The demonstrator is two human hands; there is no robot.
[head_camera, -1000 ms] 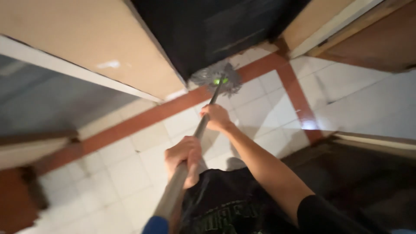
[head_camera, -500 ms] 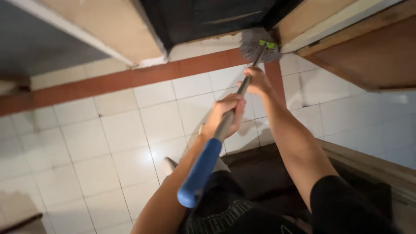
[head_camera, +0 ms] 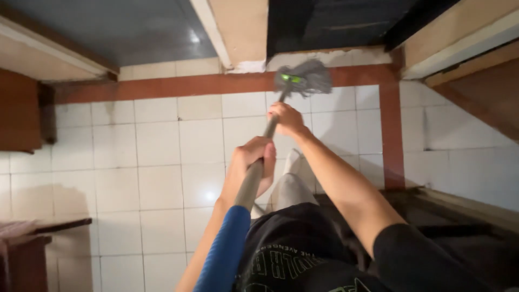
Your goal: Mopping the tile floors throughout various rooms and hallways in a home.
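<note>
Both hands hold the mop pole (head_camera: pixel 254 176). The left hand (head_camera: pixel 250 165) is closed around the grey part of the pole, just above the blue sleeve (head_camera: pixel 224 251). The right hand (head_camera: pixel 287 119) is closed around the pole further down, near the mop head (head_camera: pixel 303 78).

The mop head, grey strands with a green clip, lies on the floor (head_camera: pixel 157 146) at its far edge, on the red-brown border strip (head_camera: pixel 178 85) and touching the foot of the cream wall post (head_camera: pixel 240 32), beside the dark doorway (head_camera: pixel 330 21).

To do this stroke well, I think the head should stay flat and pressed on the tiles, so the strands spread and do not only drag on one side. The lower hand gives the pressure and the direction; the upper hand only steers the end of the pole. In this corner the head should be pushed along the border strip and then pulled back toward the feet in a straight line, each pass lying a little over the last. The pole should not be too steep, or the clip may scrape the tiles.

The strands look damp, but the picture is too blurred to be sure.

A brown cabinet (head_camera: pixel 19 113) stands at the left edge of the floor, and a wooden door (head_camera: pixel 476 92) at the right.
</note>
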